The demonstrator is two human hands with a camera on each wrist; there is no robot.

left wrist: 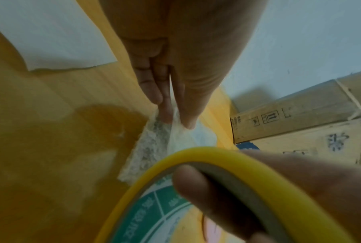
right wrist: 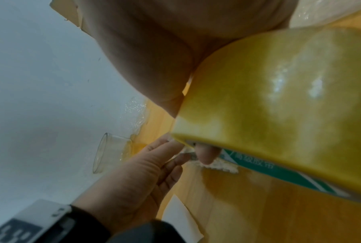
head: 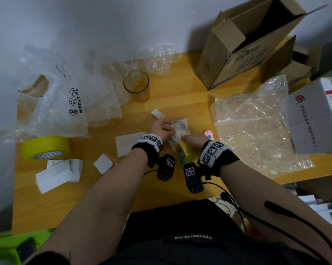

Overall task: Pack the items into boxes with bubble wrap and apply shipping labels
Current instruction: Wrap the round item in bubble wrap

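The left hand [head: 161, 126] pinches the small bubble-wrapped bundle [head: 179, 129]; the right hand [head: 193, 140] grips the yellow tape roll [head: 184, 153]. Boxing and labelling remain; the open brown cardboard box [head: 238, 48] waits at 1 o'clock.

Two tape rolls [head: 46, 148] [head: 186, 152], one glass [head: 136, 85]

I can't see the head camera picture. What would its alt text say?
Seen from above, a person's left hand pinches a small bubble-wrapped parcel on a wooden table, while the right hand grips a yellow tape roll against it. Around them lie a glass, bubble wrap sheets, paper labels and an open cardboard box.
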